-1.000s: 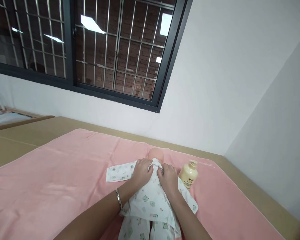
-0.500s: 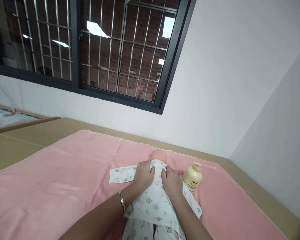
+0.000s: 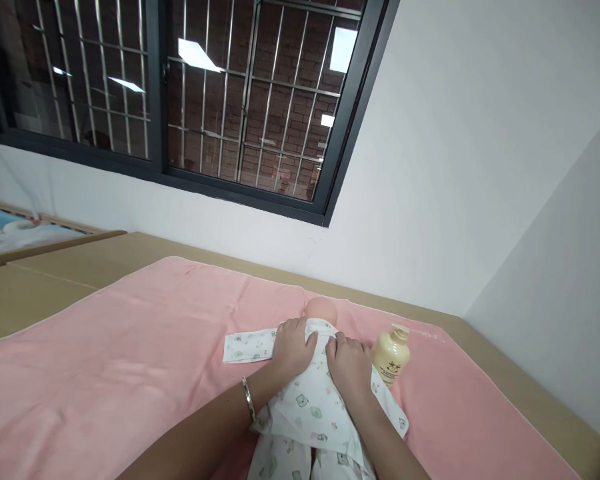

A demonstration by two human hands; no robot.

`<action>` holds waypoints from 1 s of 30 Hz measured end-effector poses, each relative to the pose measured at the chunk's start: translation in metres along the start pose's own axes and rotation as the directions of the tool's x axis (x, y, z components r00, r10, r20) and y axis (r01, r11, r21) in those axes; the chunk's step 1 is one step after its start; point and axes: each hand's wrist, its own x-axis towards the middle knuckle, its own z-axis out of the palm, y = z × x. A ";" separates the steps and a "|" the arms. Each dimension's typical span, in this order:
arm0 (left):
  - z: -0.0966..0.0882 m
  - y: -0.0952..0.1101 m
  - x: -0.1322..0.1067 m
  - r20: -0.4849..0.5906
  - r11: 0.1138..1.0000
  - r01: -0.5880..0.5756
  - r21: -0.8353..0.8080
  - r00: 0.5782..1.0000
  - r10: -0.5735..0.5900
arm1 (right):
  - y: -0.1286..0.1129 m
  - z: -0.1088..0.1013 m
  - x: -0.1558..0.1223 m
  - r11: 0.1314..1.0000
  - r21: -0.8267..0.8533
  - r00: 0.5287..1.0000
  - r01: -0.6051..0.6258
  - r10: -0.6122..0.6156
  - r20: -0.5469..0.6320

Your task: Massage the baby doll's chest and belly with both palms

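A baby doll (image 3: 321, 310) lies on its back on a pink towel (image 3: 130, 353), dressed in a white printed garment (image 3: 305, 413) with small green figures. My left hand (image 3: 291, 345) rests on the doll's left chest, its fingers curled on the cloth near the collar. My right hand (image 3: 349, 363) lies on the other side of the chest, fingers closed on the cloth as well. One sleeve (image 3: 247, 346) of the garment stretches out flat to the left. A silver bracelet (image 3: 249, 398) is on my left wrist.
A cream pump bottle (image 3: 391, 353) stands just right of my right hand. The towel covers a tan surface (image 3: 40, 280) against a white wall. A barred dark window (image 3: 205, 100) is above. A wooden-edged cot (image 3: 30, 233) shows at far left.
The view has shifted slightly, so everything sits a little to the right. Both hands stay on the doll's chest with almost no movement.
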 end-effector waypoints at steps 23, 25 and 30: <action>-0.009 0.009 0.006 0.153 0.994 0.048 0.098 0.986 -0.063 | 0.012 0.011 0.013 0.977 0.211 0.985 0.019 -0.055 0.164; -0.007 0.007 0.008 0.165 0.997 0.046 0.059 0.985 -0.055 | 0.014 0.015 0.014 0.963 0.268 0.987 0.018 -0.060 0.149; -0.007 0.002 0.012 0.204 1.000 0.016 -0.013 0.979 -0.013 | 0.015 0.020 0.017 0.926 0.373 0.987 0.051 -0.105 0.125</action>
